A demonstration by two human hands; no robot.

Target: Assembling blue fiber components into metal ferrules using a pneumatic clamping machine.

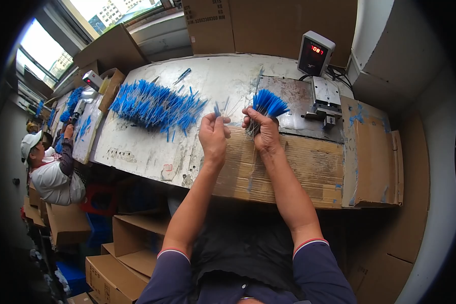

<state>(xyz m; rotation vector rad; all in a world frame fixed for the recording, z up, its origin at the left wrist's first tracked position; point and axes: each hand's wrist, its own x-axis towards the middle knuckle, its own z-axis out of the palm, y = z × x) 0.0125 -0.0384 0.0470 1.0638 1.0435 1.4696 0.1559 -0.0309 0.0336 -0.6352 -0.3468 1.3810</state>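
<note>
In my right hand I grip a bundle of thin wire pieces, their blue ends fanned out at the top and their bare wire ends hanging below. Just to its left, my left hand is closed with thumb and fingertips together on a few similar blue-ended wire pieces, partly blurred. Both hands are over the near part of the worktable, apart from each other. A large heap of blue-ended wire pieces lies on the white tabletop to the left of my hands.
A small metal machine sits on a plate at the right, with a red-lit counter box behind it. Flattened cardboard covers the near table edge. A co-worker works at the far left. Open cardboard boxes stand below.
</note>
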